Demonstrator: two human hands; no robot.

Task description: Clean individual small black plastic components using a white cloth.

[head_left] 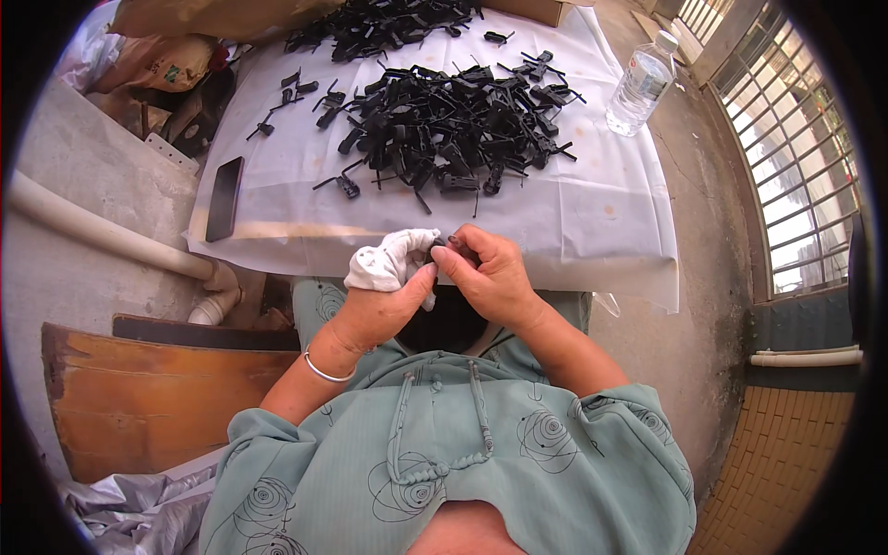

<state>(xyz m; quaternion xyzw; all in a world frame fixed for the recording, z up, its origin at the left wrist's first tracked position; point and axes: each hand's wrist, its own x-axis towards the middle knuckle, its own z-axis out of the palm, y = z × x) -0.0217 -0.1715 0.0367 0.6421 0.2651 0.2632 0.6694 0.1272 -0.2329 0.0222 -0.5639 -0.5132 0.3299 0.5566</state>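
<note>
My left hand (403, 298), with a silver bangle on its wrist, is closed at the table's near edge. A white cloth or glove (381, 263) covers most of its fingers. Between its thumb and fingers sits a small black part (437, 244), mostly hidden. My right hand (487, 266) pinches at the same spot, thumb and fingertips meeting my left thumb; what it grips there is too small to make out. Beyond both hands lies a big heap of black plastic parts (444, 125) with thin protruding rods. One loose black part (347, 186) rests on the near side of the heap.
A white sheet (592, 217) covers the table. On it are a dark phone (225, 199) at the left, a clear plastic bottle (641, 85) at the right, and a second black heap (379, 26) behind. A pipe (111, 227) and wooden board (166, 393) stand left; a barred window (786, 139) is right.
</note>
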